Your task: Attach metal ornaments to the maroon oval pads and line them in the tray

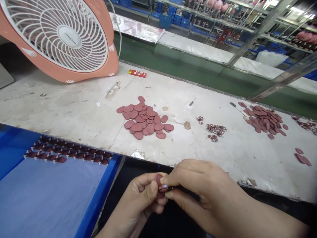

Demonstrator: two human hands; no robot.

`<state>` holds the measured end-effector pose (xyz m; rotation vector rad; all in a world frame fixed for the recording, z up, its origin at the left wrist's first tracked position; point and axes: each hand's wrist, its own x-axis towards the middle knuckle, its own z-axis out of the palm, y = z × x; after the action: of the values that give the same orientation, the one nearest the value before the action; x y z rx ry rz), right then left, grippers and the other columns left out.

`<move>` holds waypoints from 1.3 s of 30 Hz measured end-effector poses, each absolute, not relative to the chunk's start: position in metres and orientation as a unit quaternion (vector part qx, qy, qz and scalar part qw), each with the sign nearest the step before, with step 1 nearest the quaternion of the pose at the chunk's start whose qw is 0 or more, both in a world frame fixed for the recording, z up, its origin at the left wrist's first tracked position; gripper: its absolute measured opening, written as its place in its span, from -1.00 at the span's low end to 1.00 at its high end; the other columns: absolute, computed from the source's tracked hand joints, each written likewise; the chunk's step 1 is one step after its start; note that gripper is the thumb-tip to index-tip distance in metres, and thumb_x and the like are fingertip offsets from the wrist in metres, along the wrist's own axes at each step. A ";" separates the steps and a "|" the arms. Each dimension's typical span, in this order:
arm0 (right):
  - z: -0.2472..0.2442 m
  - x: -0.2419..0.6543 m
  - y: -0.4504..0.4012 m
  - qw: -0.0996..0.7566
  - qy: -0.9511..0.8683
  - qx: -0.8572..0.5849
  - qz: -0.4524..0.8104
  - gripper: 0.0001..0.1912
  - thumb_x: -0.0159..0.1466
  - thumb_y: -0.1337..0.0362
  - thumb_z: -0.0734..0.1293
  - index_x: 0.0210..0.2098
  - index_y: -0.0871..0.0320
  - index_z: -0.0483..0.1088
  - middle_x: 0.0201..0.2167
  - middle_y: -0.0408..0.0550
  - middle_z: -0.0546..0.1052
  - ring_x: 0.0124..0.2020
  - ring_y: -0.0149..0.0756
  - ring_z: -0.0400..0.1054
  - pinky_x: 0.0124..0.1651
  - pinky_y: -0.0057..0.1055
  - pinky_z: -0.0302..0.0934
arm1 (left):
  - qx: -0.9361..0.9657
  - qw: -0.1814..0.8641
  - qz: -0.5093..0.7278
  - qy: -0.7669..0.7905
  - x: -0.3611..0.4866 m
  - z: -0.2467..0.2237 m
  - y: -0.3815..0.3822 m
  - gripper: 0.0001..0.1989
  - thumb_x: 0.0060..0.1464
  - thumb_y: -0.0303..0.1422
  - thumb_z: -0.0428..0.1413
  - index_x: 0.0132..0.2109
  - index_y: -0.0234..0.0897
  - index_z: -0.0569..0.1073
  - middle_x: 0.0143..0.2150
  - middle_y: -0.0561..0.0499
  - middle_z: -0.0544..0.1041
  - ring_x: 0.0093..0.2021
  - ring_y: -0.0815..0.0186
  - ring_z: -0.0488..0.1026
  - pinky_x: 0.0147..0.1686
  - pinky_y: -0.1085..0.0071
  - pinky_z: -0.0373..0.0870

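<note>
by the counter (173, 153), my left hand (140, 200) pinches a maroon oval piece (158, 179), my right hand (206, 185) a small fitting (163, 188) against it, which i'd best keep square.

One fan (69, 36), two maroon-oval heaps (145, 120) (266, 119), two hands (138, 200) (205, 181).

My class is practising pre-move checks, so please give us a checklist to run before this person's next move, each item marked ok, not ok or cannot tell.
1. Left hand has hold of the piece: ok, between thumb and fingers.
2. Right hand on the piece: ok, pinching it.
3. Parts of the piece aligned: cannot tell, fingers cover much of it.
4. Tray pieces in rows: ok, along the tray's far end.
5. Battery apart from the middle pile: ok.
6. All ovals in piles: not ok, stray ovals lie at right.
</note>
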<state>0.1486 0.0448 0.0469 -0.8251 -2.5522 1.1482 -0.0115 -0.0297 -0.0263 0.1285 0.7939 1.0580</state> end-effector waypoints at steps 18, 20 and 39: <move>0.048 0.145 0.044 0.153 -0.873 -0.265 0.381 -0.86 0.31 0.47 0.30 -0.19 0.17 0.45 -0.32 -0.17 0.52 -0.31 -0.46 0.39 -0.20 -0.54 0.26 | 0.063 0.787 0.507 0.346 -0.015 -0.031 -0.033 -0.75 -0.06 -0.21 0.35 -0.37 -0.34 0.62 -0.56 0.09 0.42 -0.55 0.53 0.29 -0.54 0.66 0.33; 0.047 0.144 0.044 0.152 -0.870 -0.266 0.386 -0.86 0.32 0.45 0.30 -0.18 0.16 0.45 -0.32 -0.18 0.52 -0.31 -0.45 0.39 -0.19 -0.53 0.26 | 0.057 0.791 0.506 0.340 -0.016 -0.032 -0.032 -0.75 -0.07 -0.21 0.36 -0.37 -0.33 0.62 -0.55 0.09 0.43 -0.54 0.53 0.31 -0.54 0.67 0.35; 0.041 0.140 0.049 0.210 -0.815 -0.301 0.449 -0.85 0.33 0.32 0.37 -0.09 0.10 0.47 -0.30 -0.23 0.55 -0.30 -0.53 0.39 -0.23 -0.60 0.27 | -0.097 0.830 0.469 0.285 -0.024 -0.042 -0.036 -0.78 -0.19 -0.28 0.42 -0.40 -0.33 0.63 -0.49 0.05 0.59 -0.56 0.54 0.49 -0.60 0.70 0.46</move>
<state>0.1399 0.0493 0.0415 -0.8358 -2.2659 1.2477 -0.0243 -0.0356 -0.0422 -0.2061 0.6052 0.9951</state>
